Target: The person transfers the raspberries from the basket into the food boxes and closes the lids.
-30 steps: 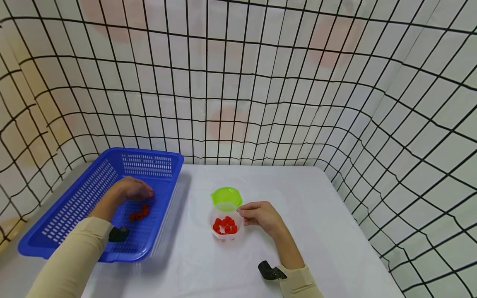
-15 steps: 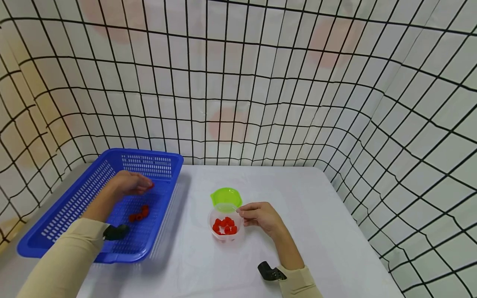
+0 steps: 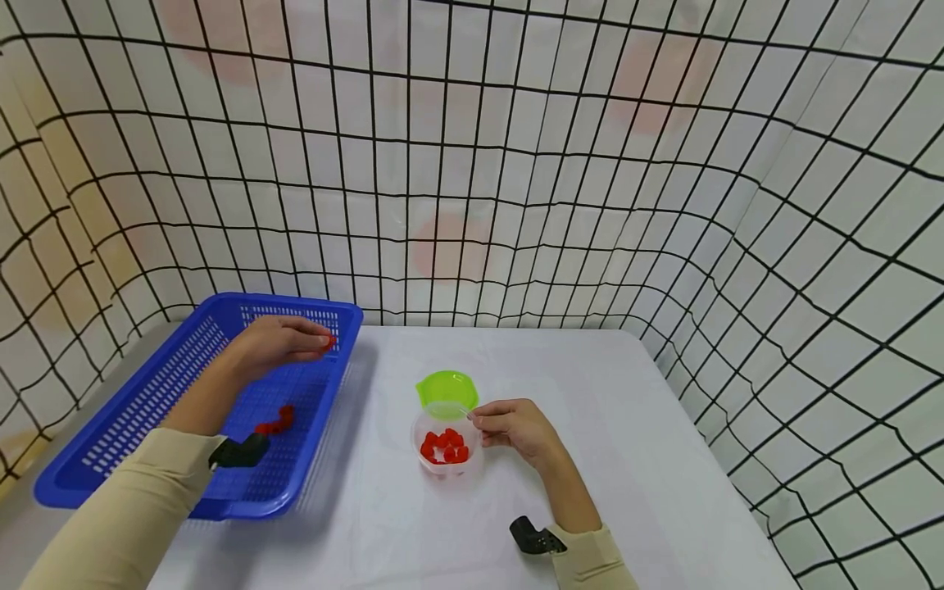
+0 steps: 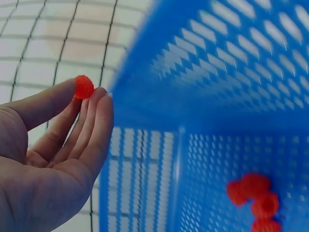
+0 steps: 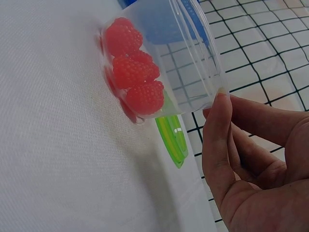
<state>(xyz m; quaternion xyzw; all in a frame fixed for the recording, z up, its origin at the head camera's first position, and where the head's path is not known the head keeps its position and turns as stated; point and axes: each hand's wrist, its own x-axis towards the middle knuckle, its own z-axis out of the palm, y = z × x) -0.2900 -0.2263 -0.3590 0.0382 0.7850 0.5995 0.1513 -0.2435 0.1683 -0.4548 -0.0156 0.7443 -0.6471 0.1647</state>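
My left hand [image 3: 276, 344] is over the far right part of the blue basket [image 3: 55, 489], pinching a red raspberry [image 4: 84, 87] between thumb and fingertips. Several more raspberries [image 4: 264, 205] lie together on the basket floor. At the table's middle stands a small clear plastic tub [image 3: 418, 447] with several raspberries [image 5: 137, 72] in its bottom. Thumb and fingers of my right hand [image 3: 519, 430] pinch the tub's rim from the right side. Just behind the tub lies a bright green lid [image 3: 448, 387].
The white table [image 3: 627, 492] is bounded at the back and sides by a black grid net [image 3: 457, 197] over pale sheeting. The basket's raised, slotted wall [image 4: 231, 43] stands between my left hand and the tub.
My left hand has risen from the basket floor and moved right and away from me, carrying the pinched raspberry. My right hand and the tub have stayed in place.
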